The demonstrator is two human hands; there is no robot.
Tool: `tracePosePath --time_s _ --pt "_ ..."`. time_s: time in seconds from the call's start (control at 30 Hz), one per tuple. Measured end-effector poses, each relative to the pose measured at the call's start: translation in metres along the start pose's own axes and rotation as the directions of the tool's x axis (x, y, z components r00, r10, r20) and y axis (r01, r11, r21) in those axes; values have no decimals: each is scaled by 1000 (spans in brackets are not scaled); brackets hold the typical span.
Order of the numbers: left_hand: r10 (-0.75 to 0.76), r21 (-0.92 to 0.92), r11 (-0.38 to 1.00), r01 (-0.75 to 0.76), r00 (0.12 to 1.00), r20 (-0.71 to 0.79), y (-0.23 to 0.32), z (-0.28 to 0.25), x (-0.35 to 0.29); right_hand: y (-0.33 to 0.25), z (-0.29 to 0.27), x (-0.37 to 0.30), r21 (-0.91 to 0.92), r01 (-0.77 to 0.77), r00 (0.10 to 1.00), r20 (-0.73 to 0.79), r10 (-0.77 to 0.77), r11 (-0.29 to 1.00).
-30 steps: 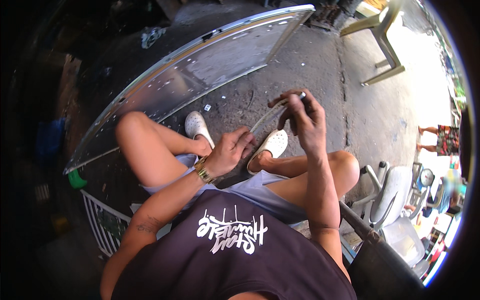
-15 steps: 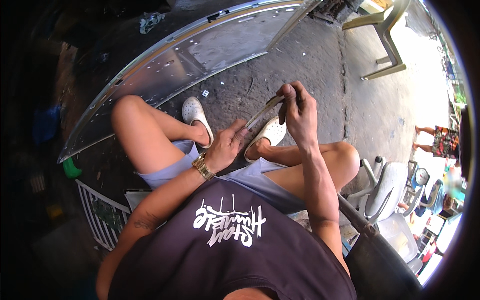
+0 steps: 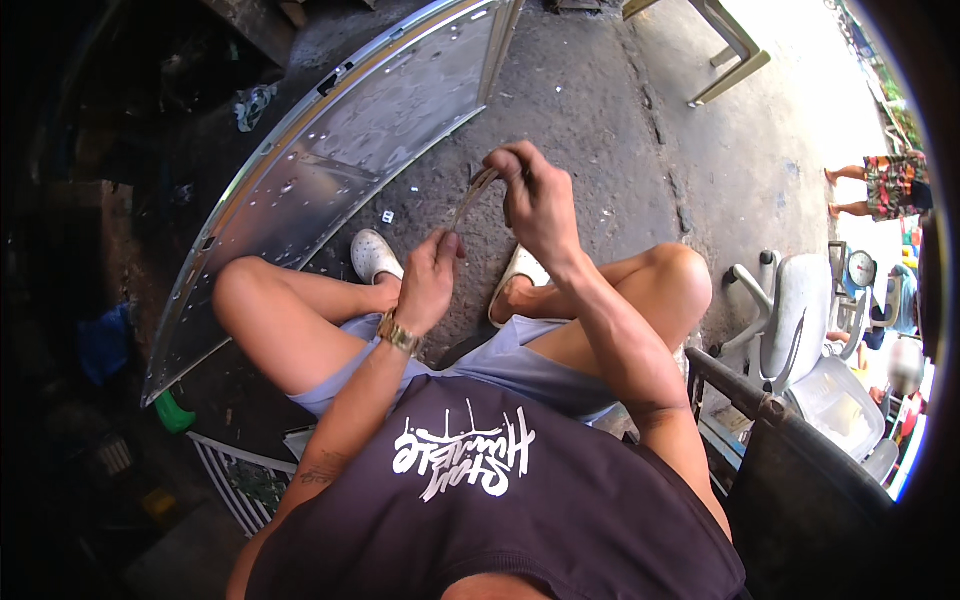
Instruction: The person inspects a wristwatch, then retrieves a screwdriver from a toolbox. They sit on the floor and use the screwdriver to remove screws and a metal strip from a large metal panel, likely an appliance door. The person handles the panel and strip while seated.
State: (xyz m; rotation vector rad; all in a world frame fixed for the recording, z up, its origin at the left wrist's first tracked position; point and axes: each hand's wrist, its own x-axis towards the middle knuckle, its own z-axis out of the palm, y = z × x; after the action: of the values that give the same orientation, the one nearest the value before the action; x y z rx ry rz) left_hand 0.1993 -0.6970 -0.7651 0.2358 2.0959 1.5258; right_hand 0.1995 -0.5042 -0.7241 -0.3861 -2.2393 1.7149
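A thin, narrow, curved strip (image 3: 467,200), dull and light-edged, spans the gap between my two hands above the concrete floor. Its material is too small to make out. My left hand (image 3: 428,285), below a gold watch (image 3: 397,334), pinches the lower end between thumb and fingers. Higher up and to the right, my right hand (image 3: 540,200) has its fingers closed around the upper end, which they partly cover. Both hands are held out beyond my knees, near my white clogs (image 3: 376,256).
A large metal-faced panel (image 3: 345,155) leans at the left. A beige plastic chair (image 3: 737,62) stands at the far right, with a grey office chair (image 3: 795,315) nearer. A dial scale (image 3: 860,268) and a person in patterned shorts (image 3: 893,188) are beyond. A white slatted rack (image 3: 232,480) lies lower left.
Both hands have moved farther out and left in view, still holding the strip, which now looks more curved. The view has shifted, moving the panel and beige chair leftward.
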Motion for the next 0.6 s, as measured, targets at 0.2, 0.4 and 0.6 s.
tracePosePath --time_s 0.2,0.4,0.6 --pt "-304 -746 581 327 937 174 22 -23 18 0 16 -40 -193 649 760 200 -618 736" --pt "-79 -869 455 196 980 181 58 -30 14 2 29 -59 -254 802 596 399 -696 541" --pt "-108 -634 769 85 994 3 46 -41 9 -13 32 -60 -241 762 637 453 -624 601"
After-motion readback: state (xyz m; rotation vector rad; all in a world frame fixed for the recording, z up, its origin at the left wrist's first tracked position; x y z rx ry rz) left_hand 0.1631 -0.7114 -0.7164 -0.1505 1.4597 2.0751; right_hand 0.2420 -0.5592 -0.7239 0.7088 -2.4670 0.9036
